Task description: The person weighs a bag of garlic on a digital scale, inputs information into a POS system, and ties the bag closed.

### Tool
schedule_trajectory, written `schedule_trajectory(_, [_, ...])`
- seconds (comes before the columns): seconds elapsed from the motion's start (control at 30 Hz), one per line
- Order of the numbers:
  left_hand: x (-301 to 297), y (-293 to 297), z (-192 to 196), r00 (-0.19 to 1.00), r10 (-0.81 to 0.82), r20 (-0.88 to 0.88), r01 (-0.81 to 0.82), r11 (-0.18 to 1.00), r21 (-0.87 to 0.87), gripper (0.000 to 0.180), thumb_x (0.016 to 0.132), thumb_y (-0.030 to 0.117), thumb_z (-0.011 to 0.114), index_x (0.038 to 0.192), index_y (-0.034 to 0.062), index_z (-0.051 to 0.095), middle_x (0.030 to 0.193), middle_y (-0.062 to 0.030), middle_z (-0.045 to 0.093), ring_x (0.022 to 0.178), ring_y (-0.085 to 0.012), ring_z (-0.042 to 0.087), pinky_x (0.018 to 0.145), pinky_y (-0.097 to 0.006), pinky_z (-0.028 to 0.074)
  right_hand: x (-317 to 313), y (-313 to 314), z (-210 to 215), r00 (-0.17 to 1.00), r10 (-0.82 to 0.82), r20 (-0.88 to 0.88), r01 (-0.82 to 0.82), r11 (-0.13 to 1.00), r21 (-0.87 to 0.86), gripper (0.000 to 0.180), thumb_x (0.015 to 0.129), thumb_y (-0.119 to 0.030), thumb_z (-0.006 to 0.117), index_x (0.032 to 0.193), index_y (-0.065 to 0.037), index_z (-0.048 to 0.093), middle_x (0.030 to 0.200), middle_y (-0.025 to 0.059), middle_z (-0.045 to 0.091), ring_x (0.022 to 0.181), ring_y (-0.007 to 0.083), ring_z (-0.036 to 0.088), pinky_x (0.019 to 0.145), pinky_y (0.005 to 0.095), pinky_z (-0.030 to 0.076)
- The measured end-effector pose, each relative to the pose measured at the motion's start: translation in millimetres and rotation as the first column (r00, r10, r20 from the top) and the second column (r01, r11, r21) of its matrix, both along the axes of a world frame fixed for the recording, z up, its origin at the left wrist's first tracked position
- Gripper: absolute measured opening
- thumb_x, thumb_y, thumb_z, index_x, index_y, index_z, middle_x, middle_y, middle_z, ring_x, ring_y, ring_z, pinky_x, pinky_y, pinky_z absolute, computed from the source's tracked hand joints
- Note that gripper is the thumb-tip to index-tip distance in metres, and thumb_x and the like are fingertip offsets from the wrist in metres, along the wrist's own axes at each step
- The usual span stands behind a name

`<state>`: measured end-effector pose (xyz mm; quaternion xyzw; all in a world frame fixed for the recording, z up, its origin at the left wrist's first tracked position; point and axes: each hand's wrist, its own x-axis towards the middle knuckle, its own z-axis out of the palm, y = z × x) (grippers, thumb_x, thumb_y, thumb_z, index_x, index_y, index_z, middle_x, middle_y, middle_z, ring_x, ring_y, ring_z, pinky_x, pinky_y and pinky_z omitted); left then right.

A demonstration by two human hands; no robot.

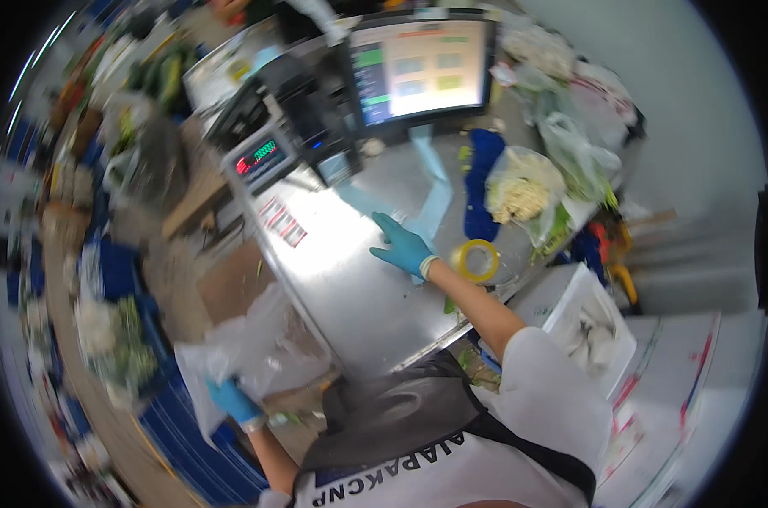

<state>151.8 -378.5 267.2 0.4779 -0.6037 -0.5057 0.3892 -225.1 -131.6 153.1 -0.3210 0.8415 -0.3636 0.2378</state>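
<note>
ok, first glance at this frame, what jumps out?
The lit screen at the top centre, glowing over a bare steel counter. Below it, the right hand in a blue glove rests flat on the counter beside a roll of yellow tape. At lower left, off the counter's edge, the gloved left hand grips a clear plastic bag.

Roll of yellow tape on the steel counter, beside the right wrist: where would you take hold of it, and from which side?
Judging by its pose, grip the roll of yellow tape across its outer rim, coming from above. It lies flat on the steel counter with its open core facing up, so thumb and fingers can pinch opposite sides. The right hand is nearest, resting just left of it.
</note>
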Motion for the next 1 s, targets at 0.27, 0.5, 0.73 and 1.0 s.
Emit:
schedule_trajectory(0.27, [-23,106,78,0.880,-0.363,0.307,0.446,0.854,-0.268,0.047,0.080,0.011,0.061,0.124,-0.0037,0.056,0.128,-0.0237,0.054,0.116,-0.0367,0.052,0.103,-0.043,0.038,84,-95,5,0.926,0.341,-0.163,-0.377,0.810,-0.450,0.113,0.064,-0.037,0.081,0.149,0.005,0.020,0.150,0.0242,0.032,0.137,0.0347,0.035,0.114,0.0402,0.029])
schedule_trajectory(0.5, [36,183,104,0.974,-0.092,0.209,0.170,0.902,-0.397,0.044,0.074,0.010,0.065,0.117,-0.0007,0.063,0.112,-0.0229,0.064,0.100,-0.0407,0.063,0.088,-0.040,0.051,72,-154,-57,0.801,0.585,0.123,-0.396,0.673,-0.625,0.059,0.089,-0.019,0.052,0.140,0.008,0.040,0.137,0.0197,0.049,0.120,0.0273,0.052,0.105,0.0361,0.042])
schedule_trajectory(0.73, [128,173,35,0.801,0.465,0.377,-0.364,0.878,-0.310,0.030,0.076,0.007,0.060,0.106,0.0014,0.059,0.103,-0.0173,0.060,0.089,-0.0375,0.063,0.076,-0.042,0.051,97,-149,105,0.873,0.469,-0.132,-0.425,0.600,-0.678,0.048,0.091,-0.010,0.049,0.135,0.009,0.048,0.139,0.0225,0.050,0.123,0.0319,0.053,0.107,0.0420,0.044])
schedule_trajectory(1.0, [241,228,-17,0.708,0.534,0.462,-0.443,0.846,-0.298,0.038,0.077,0.003,0.057,0.115,0.0055,0.058,0.108,-0.0148,0.059,0.092,-0.0371,0.062,0.077,-0.043,0.052,225,-151,153,0.799,0.490,-0.349,-0.585,0.497,-0.641,0.048,0.097,-0.018,0.040,0.135,0.010,0.047,0.141,0.0233,0.048,0.126,0.0349,0.052,0.109,0.0476,0.042])
